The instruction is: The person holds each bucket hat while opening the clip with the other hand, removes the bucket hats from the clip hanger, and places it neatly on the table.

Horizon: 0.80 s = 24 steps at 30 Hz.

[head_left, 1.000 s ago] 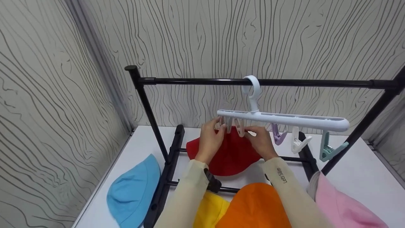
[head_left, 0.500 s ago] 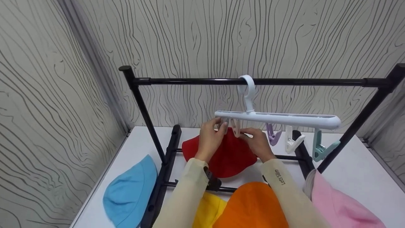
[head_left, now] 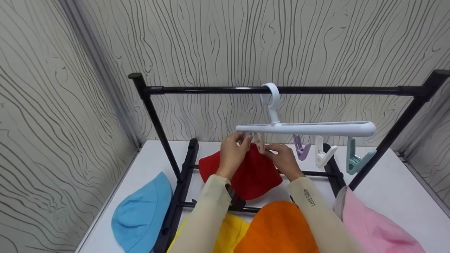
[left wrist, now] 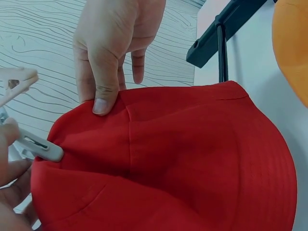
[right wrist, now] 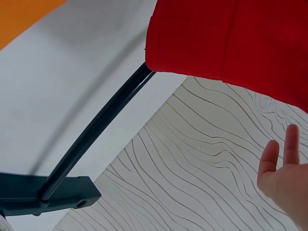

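Note:
A red bucket hat (head_left: pixel 256 172) hangs below the left end of a white clip hanger (head_left: pixel 316 129). My left hand (head_left: pixel 233 154) pinches a pale grey clip (left wrist: pixel 43 148) whose tip bites the hat's crown, seen in the left wrist view. My right hand (head_left: pixel 283 160) pinches the crown's edge between thumb and fingers, the thumb lying on the red cloth. Its other fingers extend off the cloth in the right wrist view. Beside the grey clip hangs a pale pink clip (head_left: pixel 260 143), apart from the hat in the left wrist view.
The hanger hooks over a black rack's bar (head_left: pixel 211 90). Purple (head_left: pixel 301 147), white (head_left: pixel 324 151) and green (head_left: pixel 358 157) clips dangle at right. Blue (head_left: pixel 140 214), yellow (head_left: pixel 232 228), orange (head_left: pixel 281 228) and pink (head_left: pixel 376 225) hats lie on the white table (head_left: pixel 415 196).
The head view has shifted slightly, so everything sits a little further left. The hanger's right end has risen and its left end dipped a little. Both hands keep their holds.

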{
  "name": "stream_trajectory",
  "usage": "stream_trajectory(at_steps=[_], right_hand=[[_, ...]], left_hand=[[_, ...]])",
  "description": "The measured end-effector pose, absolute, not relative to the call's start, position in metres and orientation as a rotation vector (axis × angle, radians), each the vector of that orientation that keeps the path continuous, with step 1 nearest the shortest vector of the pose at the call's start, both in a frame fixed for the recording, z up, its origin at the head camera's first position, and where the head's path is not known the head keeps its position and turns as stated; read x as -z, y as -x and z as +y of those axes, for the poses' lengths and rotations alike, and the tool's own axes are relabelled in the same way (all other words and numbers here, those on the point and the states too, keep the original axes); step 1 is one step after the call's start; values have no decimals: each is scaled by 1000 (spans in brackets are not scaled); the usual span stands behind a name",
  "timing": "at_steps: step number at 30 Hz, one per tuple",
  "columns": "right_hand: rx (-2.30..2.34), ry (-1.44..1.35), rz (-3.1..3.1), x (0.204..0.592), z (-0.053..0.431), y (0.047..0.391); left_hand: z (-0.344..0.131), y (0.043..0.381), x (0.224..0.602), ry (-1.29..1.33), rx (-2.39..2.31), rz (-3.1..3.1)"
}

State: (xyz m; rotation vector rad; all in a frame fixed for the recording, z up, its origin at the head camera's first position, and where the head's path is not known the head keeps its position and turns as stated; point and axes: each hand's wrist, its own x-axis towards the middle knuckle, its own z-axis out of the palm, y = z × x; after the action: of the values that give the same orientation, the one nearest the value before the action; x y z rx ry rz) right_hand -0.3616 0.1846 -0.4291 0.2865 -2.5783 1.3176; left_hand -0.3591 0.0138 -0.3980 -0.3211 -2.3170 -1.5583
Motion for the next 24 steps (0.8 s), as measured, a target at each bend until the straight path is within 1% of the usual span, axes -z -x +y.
stream_trajectory(at_steps=[11, 19, 24], right_hand=[[-1507, -204, -2636, 427, 184, 357], [-1358, -356, -2537, 430, 185, 360], [-1363, -335, -2517, 433, 185, 360]], left_hand=[[15, 363, 399, 338, 1467, -2318], [15, 360, 402, 250, 1498, -2327], [18, 359, 402, 219, 1502, -2324]])
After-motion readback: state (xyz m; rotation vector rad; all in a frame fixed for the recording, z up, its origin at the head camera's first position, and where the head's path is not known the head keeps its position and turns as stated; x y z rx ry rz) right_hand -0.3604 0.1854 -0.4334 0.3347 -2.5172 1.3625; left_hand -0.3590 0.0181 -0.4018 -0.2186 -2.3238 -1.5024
